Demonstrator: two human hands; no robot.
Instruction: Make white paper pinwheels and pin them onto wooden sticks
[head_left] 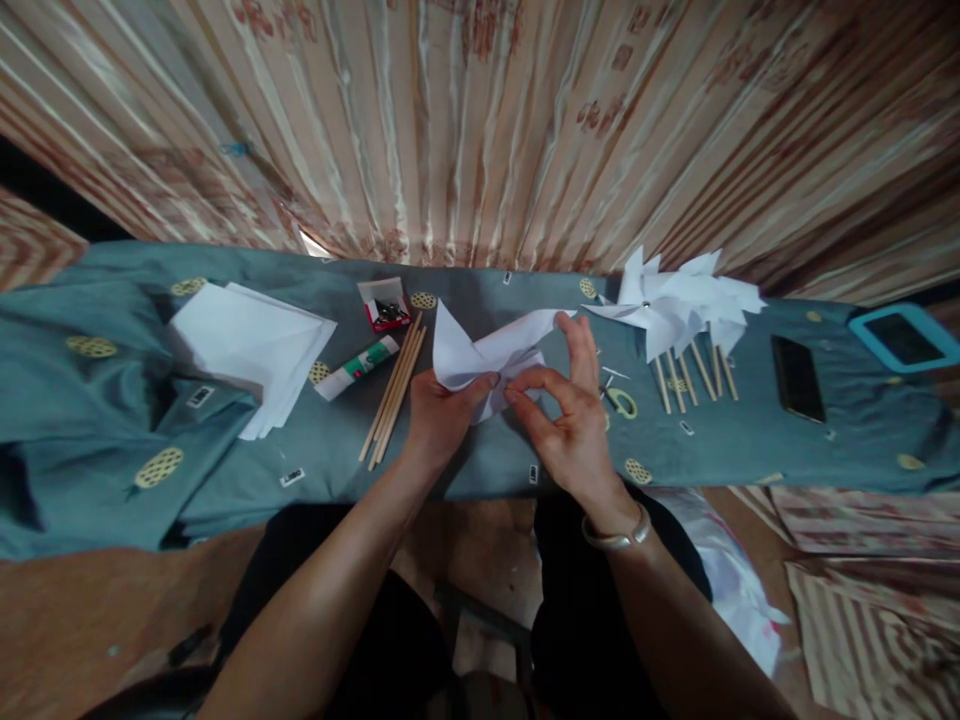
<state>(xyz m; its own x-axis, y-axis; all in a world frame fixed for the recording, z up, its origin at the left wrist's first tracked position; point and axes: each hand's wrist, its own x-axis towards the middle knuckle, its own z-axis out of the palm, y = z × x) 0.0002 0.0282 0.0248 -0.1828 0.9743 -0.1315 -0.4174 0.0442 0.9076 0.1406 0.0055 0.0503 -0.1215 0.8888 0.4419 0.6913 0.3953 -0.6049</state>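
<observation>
A white paper pinwheel (480, 350), its corners folded in toward the middle, is held up over the table. My left hand (442, 410) grips its lower left side, thumb pressed near the centre. Close beside that thumb, my right hand (566, 420) pinches thumb and index finger together at the pinwheel's middle; whatever is between those fingertips is too small to make out. The other right fingers stretch up by the paper's right blade. Left of my left hand lie several wooden sticks (394, 395), and a small red-and-white box (386, 305) of dark metal pieces stands open behind them.
White paper sheets (247, 335) are stacked at left, near a green-and-white tube (358, 367). To the right are yellow-green-handled scissors (621, 402), several finished pinwheels (679, 305) on sticks, a dark phone (797, 378) and a blue-framed device (904, 337). A curtain (465, 130) hangs behind the table.
</observation>
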